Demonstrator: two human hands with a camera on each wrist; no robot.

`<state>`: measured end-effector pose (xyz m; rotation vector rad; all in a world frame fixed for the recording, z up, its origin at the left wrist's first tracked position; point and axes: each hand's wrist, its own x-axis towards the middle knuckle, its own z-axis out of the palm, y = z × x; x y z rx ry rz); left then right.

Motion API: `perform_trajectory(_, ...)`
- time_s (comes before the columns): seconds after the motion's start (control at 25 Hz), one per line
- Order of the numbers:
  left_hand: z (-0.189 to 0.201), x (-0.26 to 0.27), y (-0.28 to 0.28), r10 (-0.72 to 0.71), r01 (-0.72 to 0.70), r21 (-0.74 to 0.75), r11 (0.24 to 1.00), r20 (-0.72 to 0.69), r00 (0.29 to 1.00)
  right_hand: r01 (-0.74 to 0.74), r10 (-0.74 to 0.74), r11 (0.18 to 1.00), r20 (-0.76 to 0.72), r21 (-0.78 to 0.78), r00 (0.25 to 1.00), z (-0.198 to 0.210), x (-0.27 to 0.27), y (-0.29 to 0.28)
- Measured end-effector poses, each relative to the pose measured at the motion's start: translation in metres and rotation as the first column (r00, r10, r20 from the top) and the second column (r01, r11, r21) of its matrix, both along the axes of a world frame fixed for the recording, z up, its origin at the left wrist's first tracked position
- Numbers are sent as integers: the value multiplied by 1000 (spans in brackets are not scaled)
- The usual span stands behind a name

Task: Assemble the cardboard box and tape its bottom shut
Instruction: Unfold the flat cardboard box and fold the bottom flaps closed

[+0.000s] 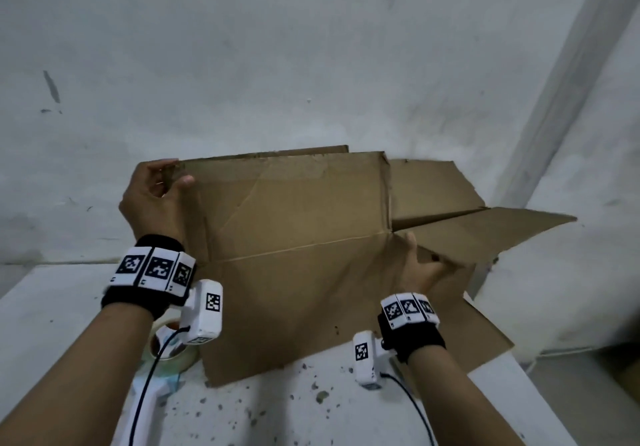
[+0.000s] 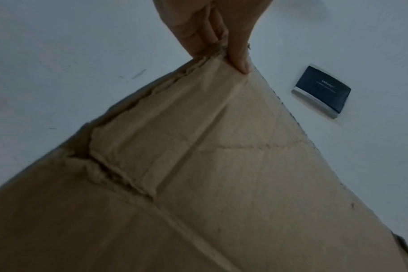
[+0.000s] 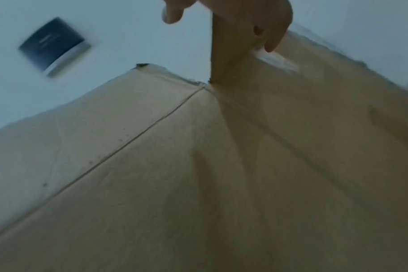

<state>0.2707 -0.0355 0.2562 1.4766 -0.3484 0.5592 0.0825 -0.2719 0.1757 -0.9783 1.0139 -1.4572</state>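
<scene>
Box [image 1: 294, 237]: plain brown cardboard, unprinted, with paler crease lines; a whitish scuffed patch shows at 1 o'clock in the right wrist view. Table [image 1: 277, 411]: white, speckled with dark spots. Wall [image 1: 311, 47]: pale grey-white with dark scuff marks at 9 o'clock. Wristbands [image 1: 145, 302]: black, carrying white blocks printed with black-and-white square code patterns. Tape roll [image 1: 173, 355]: translucent, off-white core. Cables [image 1: 145, 386]: black. Plate [image 2: 321, 91] on the wall: dark navy with a silver-grey edge.

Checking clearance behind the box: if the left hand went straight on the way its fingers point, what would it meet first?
The left hand pinches the cardboard box's upper corner, fingers pointing up and away. Past that edge, probably the grey wall behind; depth is unclear.
</scene>
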Motion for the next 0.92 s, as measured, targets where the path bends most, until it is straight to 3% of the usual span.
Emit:
perform_trajectory(0.12, -8, -7, 1, 24, -23, 29, 999, -26, 999, -119, 40, 927, -220, -357, 975, 12, 4, -18)
perform_trajectory(0.2, -18, -12, 1, 56, -52, 62, 997, -74, 996, -299, 86, 853, -451, -427, 888, 16, 9, -33)
perform_trajectory(0.32, -25, -20, 2, 65, -62, 40, 997, -67, 996, -543, 32, 737, -781, -403, 623, 11, 17, -51)
perform_trajectory(0.56, -17, -16, -5, -5, 8, -103, 995, 34, 999, -672, -18, 701, -947, -241, 321, 21, 19, -79)
perform_trajectory(0.6, -18, -15, -6, -11, 15, -109, 994, 31, 999, -718, 55, 669, -950, -193, 307, 26, 21, -87)
perform_trajectory(0.68, -19, -9, -7, -19, 21, -116, 993, 13, 1000, -793, 296, 590, -872, -154, 389, 35, 28, -90)
perform_trajectory(0.72, -19, -5, -7, -28, 28, -126, 992, 5, 1000, -790, 343, 586, -827, -182, 445, 39, 35, -85)
perform_trajectory(0.8, -16, 0, -7, -54, 53, -156, 986, 0, 999, -713, 196, 640, -837, -286, 511, 45, 50, -66)
perform_trajectory(0.84, -16, 2, -7, -77, 75, -172, 982, -6, 997, -698, 81, 631, -866, -338, 493, 48, 59, -54)
perform_trajectory(0.92, -14, 6, -6, -137, 131, -190, 973, -19, 990, -793, -104, 489, -927, -363, 361, 62, 77, -33)
